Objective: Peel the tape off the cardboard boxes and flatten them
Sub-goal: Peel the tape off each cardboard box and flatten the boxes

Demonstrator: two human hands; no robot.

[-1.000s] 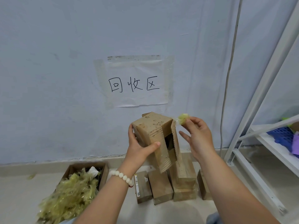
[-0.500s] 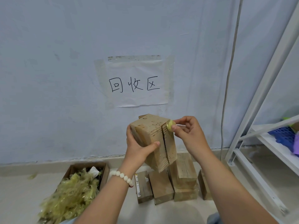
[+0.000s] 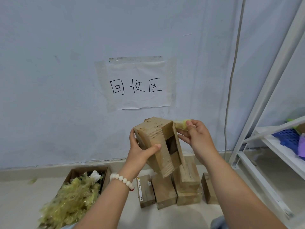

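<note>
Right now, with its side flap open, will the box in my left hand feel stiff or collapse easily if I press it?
Probably light: the left hand holds the cardboard box aloft alone. Likely to fold readily, since its flap gapes over a dark hollow. The tape wad pinched by the right hand may tug that flap.

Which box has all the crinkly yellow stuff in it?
The open box on the floor at the left, overflowing with yellowish tape scraps. The small floor boxes look shut; the held box shows none.
</note>
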